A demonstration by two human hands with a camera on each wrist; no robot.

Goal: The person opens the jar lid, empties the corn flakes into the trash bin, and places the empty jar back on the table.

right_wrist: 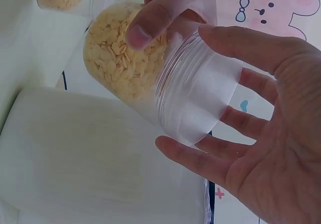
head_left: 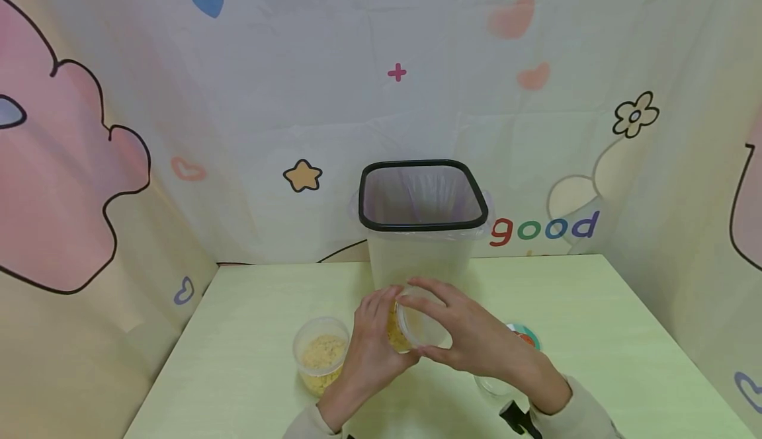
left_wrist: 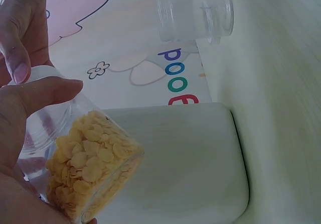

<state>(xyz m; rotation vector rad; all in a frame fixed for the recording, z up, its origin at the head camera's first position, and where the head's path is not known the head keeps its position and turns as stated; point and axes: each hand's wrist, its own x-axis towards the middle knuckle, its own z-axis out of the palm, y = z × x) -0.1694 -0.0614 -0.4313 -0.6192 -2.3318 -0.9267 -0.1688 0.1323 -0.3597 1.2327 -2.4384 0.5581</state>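
Note:
Over the table's middle, my left hand (head_left: 378, 336) grips a clear plastic jar (right_wrist: 118, 66) of yellow flakes, its thumb across the side. The jar is tilted, with flakes filling its lower part in the left wrist view. My right hand (head_left: 470, 326) has thumb and fingers curved round the translucent lid (right_wrist: 205, 88) at the jar's upper end. Whether the lid sits tight cannot be told. Left of my left hand stands a second jar (head_left: 321, 350) holding yellow flakes, without a lid on it. A clear jar (left_wrist: 193, 10) stands near my right forearm, partly hidden in the head view.
A pale bin (head_left: 419, 254) with a black rim and a bag liner stands at the back of the table (head_left: 238, 359). A round teal-and-red item (head_left: 526, 336) shows past my right forearm. A patterned cloth (head_left: 333, 62) surrounds the table at the back and sides.

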